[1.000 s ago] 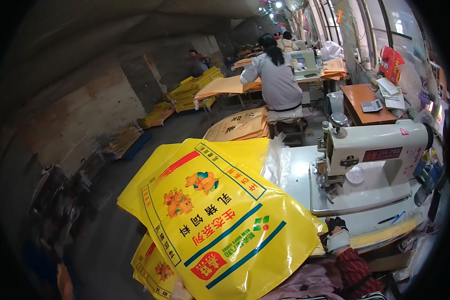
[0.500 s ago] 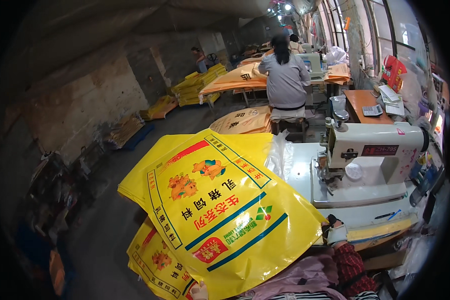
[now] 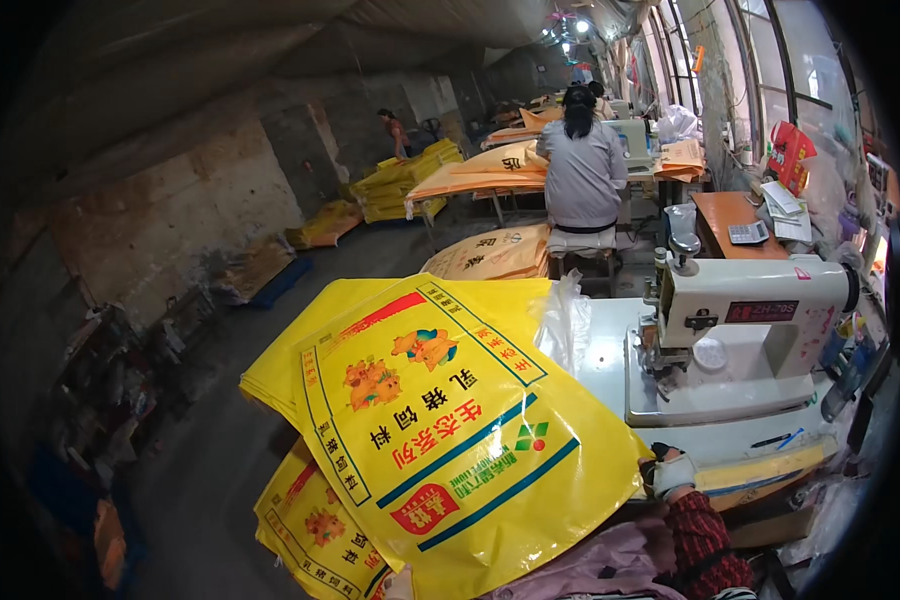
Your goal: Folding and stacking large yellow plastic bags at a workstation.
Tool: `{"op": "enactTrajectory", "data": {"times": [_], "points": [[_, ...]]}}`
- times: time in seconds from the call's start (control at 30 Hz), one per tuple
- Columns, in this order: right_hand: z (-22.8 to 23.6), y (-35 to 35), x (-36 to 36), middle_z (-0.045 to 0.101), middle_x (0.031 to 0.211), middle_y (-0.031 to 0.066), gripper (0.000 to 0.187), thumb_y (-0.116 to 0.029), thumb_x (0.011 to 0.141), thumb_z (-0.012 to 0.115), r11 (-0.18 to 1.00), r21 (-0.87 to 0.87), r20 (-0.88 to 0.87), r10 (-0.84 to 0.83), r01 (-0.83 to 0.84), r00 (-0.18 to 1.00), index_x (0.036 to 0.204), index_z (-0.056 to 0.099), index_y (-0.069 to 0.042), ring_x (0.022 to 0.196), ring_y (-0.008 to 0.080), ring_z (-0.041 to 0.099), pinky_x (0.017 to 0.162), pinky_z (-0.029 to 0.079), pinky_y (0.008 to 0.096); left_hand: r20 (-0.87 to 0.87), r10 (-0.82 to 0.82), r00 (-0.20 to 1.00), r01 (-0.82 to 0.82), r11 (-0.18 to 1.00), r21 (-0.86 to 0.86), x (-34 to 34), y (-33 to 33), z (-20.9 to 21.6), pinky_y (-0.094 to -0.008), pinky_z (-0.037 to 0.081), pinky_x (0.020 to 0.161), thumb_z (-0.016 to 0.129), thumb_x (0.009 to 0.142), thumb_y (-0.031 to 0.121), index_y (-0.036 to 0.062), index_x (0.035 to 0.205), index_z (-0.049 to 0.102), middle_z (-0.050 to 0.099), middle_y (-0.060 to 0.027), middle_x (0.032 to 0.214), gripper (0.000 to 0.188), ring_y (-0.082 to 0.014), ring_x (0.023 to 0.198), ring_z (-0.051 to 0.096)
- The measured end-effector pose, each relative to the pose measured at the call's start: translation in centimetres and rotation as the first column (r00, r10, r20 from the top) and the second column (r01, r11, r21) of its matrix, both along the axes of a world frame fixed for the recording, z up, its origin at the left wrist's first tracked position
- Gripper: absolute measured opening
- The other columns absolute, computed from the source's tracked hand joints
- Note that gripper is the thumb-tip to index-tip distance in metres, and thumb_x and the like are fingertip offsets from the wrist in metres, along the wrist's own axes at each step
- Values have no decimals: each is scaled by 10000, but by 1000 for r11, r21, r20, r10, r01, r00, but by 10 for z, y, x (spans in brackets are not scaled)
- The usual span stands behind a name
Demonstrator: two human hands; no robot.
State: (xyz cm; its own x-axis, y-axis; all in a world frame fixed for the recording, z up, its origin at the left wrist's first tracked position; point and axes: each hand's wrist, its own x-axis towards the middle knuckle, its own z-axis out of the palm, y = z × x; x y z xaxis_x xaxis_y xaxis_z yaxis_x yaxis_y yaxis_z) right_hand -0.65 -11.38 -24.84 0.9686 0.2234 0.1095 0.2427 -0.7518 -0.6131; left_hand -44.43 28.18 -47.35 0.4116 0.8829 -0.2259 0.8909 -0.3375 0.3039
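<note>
A yellow printed sack (image 3: 440,420) lies slanting over the work surface in front of me, its near end lifted toward my body. My right hand (image 3: 672,472), in a pale covering with dark fingers, is closed on the sack's right corner. At the lower edge of the picture my left hand (image 3: 400,584) shows only in small part, pinching the sack's near left edge. Other yellow sacks (image 3: 268,365) lie beneath it at the far left, and another printed sack (image 3: 315,535) hangs lower at the left.
A white sewing machine (image 3: 760,300) stands on the table right of the sack. Crumpled clear plastic (image 3: 567,320) lies between them. A pen (image 3: 770,440) rests near the table's front edge. Ahead, a seated person (image 3: 582,175) works beside orange sacks (image 3: 480,172).
The whole view has shifted slightly downward and right. My hands stay on the sack, which keeps nearly the same place. A person far back now stands more upright.
</note>
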Motion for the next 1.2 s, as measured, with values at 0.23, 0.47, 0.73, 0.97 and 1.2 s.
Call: {"op": "enactTrajectory", "data": {"times": [0.23, 0.47, 0.73, 0.97, 1.2], "points": [[8, 7, -3, 635, 798, 217, 280, -295, 821, 575, 996, -84, 23, -26, 27, 999, 911, 614, -33, 744, 429, 598, 642, 472, 474, -56, 31, 998, -33, 999, -31, 3, -6, -25, -451, 484, 698, 355, 931, 208, 78, 1083, 590, 604, -168, 901, 308, -308, 867, 598], [5, 16, -4, 587, 707, 207, 267, -314, 856, 531, 999, -45, 61, 6, -3, 998, 825, 543, -49, 696, 429, 569, 582, 424, 482, -783, -395, 480, 547, 833, -85, -3, -17, -64, -478, 472, 724, 321, 947, 252, 56, 1100, 578, 586, -190, 894, 358, -330, 867, 579], [12, 14, -12, 584, 691, 200, 271, -314, 850, 526, 1000, -23, 67, -14, 15, 998, 805, 538, -47, 681, 420, 568, 568, 418, 474, 320, 330, 888, -247, 929, -274, 14, -34, -40, -465, 443, 788, 345, 903, 588, -41, 1115, 573, 590, -283, 1069, 702, -419, 959, 559], [3, 13, -11, 537, 633, 195, 308, -342, 850, 549, 994, 106, 134, -42, 28, 990, 774, 521, -44, 602, 405, 528, 545, 395, 450, 212, 59, 976, -35, 993, -114, 6, -26, -64, -451, 438, 793, 357, 952, 429, 4, 1130, 550, 588, -255, 992, 499, -400, 918, 539], [1, 10, -5, 533, 626, 196, 319, -346, 861, 533, 998, 22, 122, -67, 64, 990, 757, 506, -46, 606, 404, 534, 542, 396, 447, 147, 291, 945, -214, 895, -392, 30, -27, -20, -445, 457, 701, 372, 936, 503, 16, 1079, 575, 594, -219, 927, 547, -334, 825, 548]]}}
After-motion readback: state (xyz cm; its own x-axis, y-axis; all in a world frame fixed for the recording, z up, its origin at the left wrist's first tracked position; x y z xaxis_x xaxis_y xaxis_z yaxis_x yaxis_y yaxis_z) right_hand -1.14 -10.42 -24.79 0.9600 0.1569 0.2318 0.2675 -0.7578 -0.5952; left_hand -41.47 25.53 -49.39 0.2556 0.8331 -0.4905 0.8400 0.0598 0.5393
